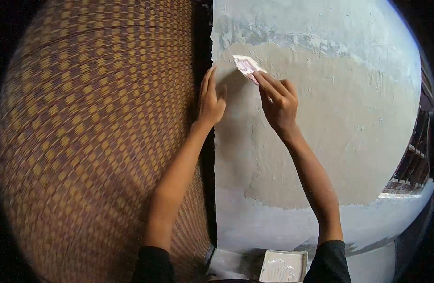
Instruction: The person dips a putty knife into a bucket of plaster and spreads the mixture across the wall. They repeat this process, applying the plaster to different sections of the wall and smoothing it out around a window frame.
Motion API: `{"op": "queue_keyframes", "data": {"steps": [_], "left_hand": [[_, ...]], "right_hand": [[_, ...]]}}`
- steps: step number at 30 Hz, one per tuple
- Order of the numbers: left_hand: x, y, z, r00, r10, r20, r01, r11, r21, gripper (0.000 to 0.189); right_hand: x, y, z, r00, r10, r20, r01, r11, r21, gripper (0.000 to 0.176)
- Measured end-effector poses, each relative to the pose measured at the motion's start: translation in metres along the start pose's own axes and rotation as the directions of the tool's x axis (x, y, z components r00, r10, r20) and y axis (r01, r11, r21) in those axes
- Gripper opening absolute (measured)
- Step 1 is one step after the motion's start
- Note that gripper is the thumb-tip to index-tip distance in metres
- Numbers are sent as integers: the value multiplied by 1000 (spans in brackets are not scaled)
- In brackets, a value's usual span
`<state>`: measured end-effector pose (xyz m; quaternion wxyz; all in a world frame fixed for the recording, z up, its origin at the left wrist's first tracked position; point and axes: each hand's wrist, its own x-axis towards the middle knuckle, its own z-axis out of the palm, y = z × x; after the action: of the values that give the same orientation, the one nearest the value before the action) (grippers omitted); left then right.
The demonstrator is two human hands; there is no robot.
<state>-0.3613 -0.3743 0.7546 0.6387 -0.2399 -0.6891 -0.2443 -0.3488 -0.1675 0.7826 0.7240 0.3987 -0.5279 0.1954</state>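
Observation:
My right hand [280,103] grips a flat putty spreader [245,65] smeared with white and pinkish paste. Its blade lies close against the upper left part of the plastered wall [316,127], over a large beige patch of damp-looking filler. At the wall's left vertical edge, my left hand [211,103] rests with its fingers stretched upward and the thumb apart, holding nothing. Ridges and small lumps of filler mark the patch, and paler grey-white wall surrounds it above and below.
A brown and yellow woven mat panel [94,118] fills the left side, with a dark gap beside the wall. Below, near my body, stands a square tray [285,252] with white paste in it. Dark slatted shapes [411,162] show beyond the wall at right.

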Motion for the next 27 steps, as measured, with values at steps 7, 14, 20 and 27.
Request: {"op": "queue_keyframes", "data": {"steps": [7,14,20,27], "left_hand": [[19,-30,4,983,155,-98,-161,985,-59,57],[18,-41,26,976,158,-152,-186,964,-188,55],[19,-40,27,980,135,-149,-163,966,-201,55],[18,-42,24,974,176,-146,-198,967,-162,53]], "right_hand": [[-9,-1,20,971,-144,193,198,931,-305,53],[-9,-11,17,871,5,492,247,861,-445,40],[-5,-14,21,796,76,600,285,828,-484,35],[-1,-18,28,763,96,640,279,843,-459,31]]}}
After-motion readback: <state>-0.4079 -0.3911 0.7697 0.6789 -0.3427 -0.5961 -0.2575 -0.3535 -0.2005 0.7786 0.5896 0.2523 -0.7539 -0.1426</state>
